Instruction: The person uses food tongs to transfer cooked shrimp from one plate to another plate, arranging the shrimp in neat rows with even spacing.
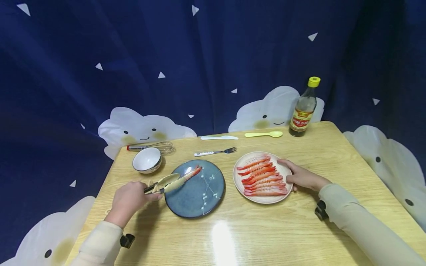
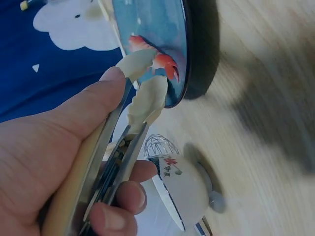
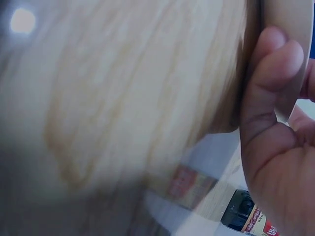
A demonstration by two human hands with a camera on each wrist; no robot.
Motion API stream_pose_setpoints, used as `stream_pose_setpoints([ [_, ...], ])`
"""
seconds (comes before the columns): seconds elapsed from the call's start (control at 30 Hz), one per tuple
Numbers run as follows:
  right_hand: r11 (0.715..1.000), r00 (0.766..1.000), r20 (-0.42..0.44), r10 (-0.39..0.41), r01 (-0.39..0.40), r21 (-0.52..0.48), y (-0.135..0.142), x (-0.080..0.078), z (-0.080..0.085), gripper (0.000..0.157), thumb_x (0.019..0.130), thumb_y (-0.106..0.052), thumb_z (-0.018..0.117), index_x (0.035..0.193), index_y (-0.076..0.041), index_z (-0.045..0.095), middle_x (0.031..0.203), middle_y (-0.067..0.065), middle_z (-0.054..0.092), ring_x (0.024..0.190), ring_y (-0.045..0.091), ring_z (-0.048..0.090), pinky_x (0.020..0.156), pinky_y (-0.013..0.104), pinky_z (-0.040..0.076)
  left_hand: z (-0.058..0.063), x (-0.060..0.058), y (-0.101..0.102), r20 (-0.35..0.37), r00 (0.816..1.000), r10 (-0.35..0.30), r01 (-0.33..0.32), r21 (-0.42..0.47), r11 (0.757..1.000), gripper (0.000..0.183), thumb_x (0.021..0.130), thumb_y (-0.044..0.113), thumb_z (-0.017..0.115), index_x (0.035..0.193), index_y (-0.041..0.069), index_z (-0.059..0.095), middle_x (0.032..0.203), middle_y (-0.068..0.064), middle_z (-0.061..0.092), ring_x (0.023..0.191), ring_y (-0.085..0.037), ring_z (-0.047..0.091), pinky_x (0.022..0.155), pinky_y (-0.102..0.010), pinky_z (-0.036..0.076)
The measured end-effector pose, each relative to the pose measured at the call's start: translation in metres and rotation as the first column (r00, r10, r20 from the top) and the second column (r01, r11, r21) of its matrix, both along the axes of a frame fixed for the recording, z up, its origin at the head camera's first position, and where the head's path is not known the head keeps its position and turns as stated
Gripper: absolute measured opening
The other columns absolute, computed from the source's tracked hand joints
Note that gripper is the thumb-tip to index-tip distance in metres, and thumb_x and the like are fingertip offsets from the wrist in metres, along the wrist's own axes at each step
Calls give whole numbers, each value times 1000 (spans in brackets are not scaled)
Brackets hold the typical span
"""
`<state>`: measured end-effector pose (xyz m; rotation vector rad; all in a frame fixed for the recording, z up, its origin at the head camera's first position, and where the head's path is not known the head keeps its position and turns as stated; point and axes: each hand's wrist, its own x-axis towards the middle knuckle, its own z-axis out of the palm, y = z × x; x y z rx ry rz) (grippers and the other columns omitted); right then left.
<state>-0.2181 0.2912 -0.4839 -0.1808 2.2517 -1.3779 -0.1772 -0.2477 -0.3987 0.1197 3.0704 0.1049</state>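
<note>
My left hand grips kitchen tongs with pale scalloped tips, held over the left side of the dark blue plate. One red-and-white shrimp lies on that plate by the tong tips. In the left wrist view the tips stand apart around its near end; I cannot tell whether they touch it. My right hand pinches the right rim of a pale round plate, with thumb and fingers on it in the right wrist view. Several shrimps lie in a row on the pale plate.
Beyond the blue plate are a white bowl, a whisk and a fork. Along the table's back edge lie a white knife and a yellow spoon. A yellow-capped sauce bottle stands at the back right.
</note>
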Motion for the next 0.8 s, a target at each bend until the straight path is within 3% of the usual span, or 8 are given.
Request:
stream_pose_setpoints([
  [0.43,1000,1000,3,-10,10,8,-1,3,1,73,77,4,45,138,-20,13,131,26,18,44,17,47,43,35,43,-13,13,4,-106,991,-79,81,14,997,48,64,58,64,50,20,38,48,3,37,45,-17,36,40,-33,26],
  [0.6,1000,1000,3,-18,18,21,-1,2,0,73,77,4,45,138,-22,13,130,26,19,44,16,47,43,35,44,-10,15,7,-121,987,-100,105,28,994,49,64,63,60,50,21,38,48,4,37,46,-16,35,40,-32,26],
  [0.8,1000,1000,6,-17,17,22,-1,-1,0,74,77,4,45,138,-22,13,131,25,19,44,16,47,43,35,44,4,16,23,-160,973,-167,173,30,984,46,66,62,60,51,22,40,48,5,38,43,-15,35,40,-31,27],
])
